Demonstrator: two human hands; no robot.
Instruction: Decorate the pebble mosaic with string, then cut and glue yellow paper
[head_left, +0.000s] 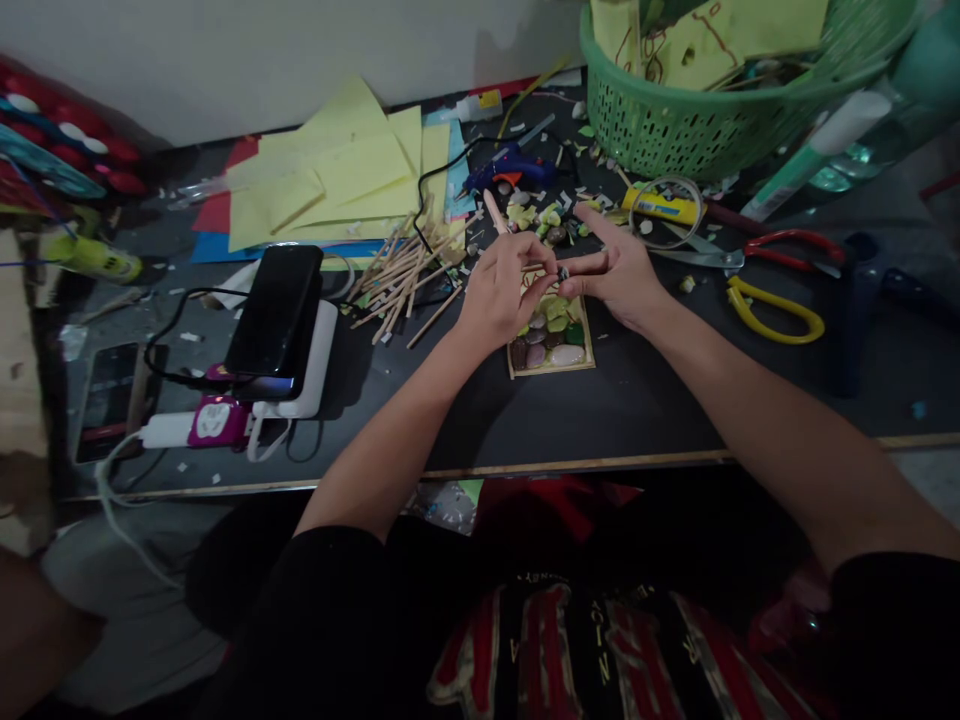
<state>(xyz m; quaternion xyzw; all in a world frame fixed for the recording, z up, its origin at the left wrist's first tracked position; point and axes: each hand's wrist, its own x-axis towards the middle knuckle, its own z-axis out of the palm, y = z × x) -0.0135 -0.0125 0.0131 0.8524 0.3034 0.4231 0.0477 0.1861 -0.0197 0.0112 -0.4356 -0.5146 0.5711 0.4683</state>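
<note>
At the desk's middle, my left hand (pixel 499 290) and my right hand (pixel 622 272) meet, fingertips pinched around a small dark piece (pixel 562 272) whose kind I cannot make out. Some fingers of both hands stick out away from the pinch. Directly below lies a small panel (pixel 552 371) edged with thin wooden sticks. Smooth pebbles (pixel 566 354) in white, brown, green and mauve fill its near part, with yellow-green bits (pixel 556 312) farther up. My fingers cover part of its far end, where reddish marks show on a pale ground.
Loose sticks (pixel 411 268) and yellow paper sheets (pixel 352 165) lie left of the hands. Behind are a blue glue gun (pixel 514 168) and a green basket (pixel 675 120). Scissors (pixel 776 315) and pliers (pixel 787 240) rest right. Phones (pixel 276 310) and chargers (pixel 217 420) occupy the left.
</note>
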